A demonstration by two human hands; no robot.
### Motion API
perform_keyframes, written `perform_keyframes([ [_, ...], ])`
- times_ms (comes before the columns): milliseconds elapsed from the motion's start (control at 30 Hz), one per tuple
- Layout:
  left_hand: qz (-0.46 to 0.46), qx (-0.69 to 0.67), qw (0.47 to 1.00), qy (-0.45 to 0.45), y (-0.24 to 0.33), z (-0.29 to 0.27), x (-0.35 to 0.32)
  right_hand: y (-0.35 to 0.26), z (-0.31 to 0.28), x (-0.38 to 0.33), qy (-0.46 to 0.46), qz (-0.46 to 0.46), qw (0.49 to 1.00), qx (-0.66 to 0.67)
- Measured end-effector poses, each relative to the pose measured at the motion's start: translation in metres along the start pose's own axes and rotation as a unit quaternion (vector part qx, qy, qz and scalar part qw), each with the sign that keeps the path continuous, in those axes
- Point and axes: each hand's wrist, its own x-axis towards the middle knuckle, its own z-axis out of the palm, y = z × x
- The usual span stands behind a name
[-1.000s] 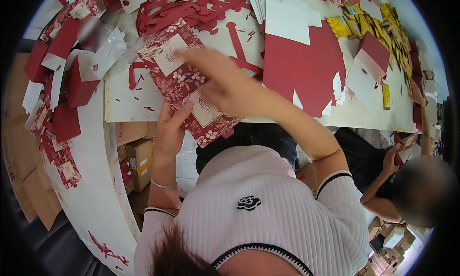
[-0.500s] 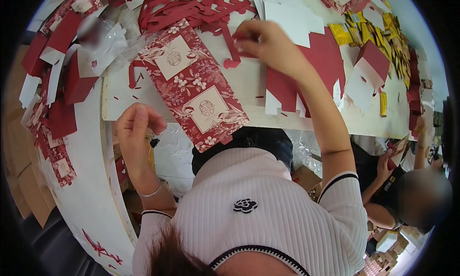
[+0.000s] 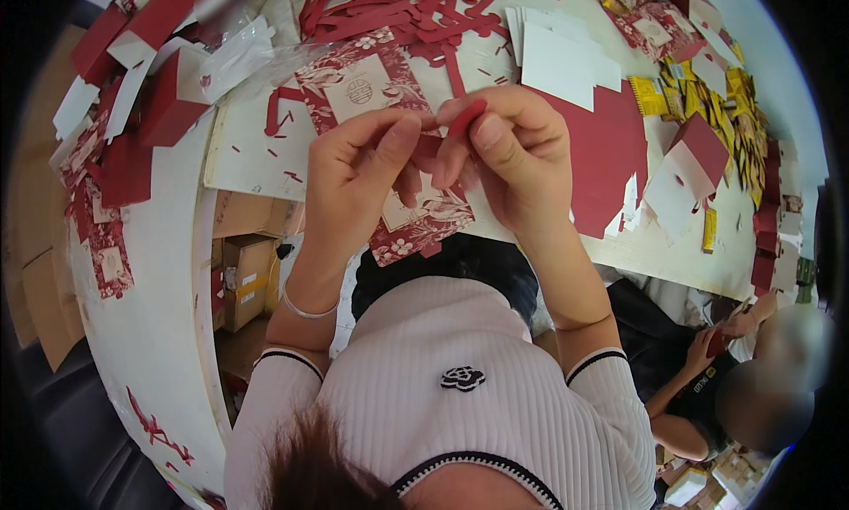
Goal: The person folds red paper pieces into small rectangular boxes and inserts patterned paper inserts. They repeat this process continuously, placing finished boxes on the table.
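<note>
My two hands meet above a flat red carton [image 3: 354,72] with a cream floral print and pale square panels. Between the thumb and fingers of my right hand [image 3: 526,152] is a bent red strip [image 3: 469,114]. My left hand [image 3: 354,174] has its fingers curled and closed at the strip's other part, where more red shows between the hands. The fingers overlap, so the exact grip is partly hidden. Under both hands, the carton lies slanted on the table, its near end jutting past the front edge.
A heap of loose red strips [image 3: 380,15] lies at the back. White sheets [image 3: 557,63] rest on red card [image 3: 592,156] to the right, near a folded box [image 3: 685,169] and yellow packets [image 3: 707,112]. Red boxes [image 3: 172,99] crowd the left. A co-worker [image 3: 699,377] sits at right.
My right hand has come back from the strip heap with a red strip. My left hand has risen to meet it over the carton. The whole view has shifted slightly.
</note>
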Motion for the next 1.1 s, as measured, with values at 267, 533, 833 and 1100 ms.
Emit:
perform_keyframes([
  [267,0.032,-0.003,0.999,0.011,-0.002,0.002,-0.006,0.000,0.006,-0.005,0.019,0.063,0.973,-0.223],
  [533,0.063,0.173,0.981,-0.056,0.000,-0.007,-0.014,-0.004,0.007,-0.010,0.018,0.023,0.921,-0.389],
  [833,-0.128,-0.141,0.981,0.021,0.003,0.006,-0.030,0.017,-0.009,-0.011,-0.065,-0.224,0.848,-0.477],
  [1100,-0.183,0.179,0.967,0.003,-0.007,-0.085,-0.036,0.023,-0.028,0.017,-0.093,-0.096,0.845,-0.518],
])
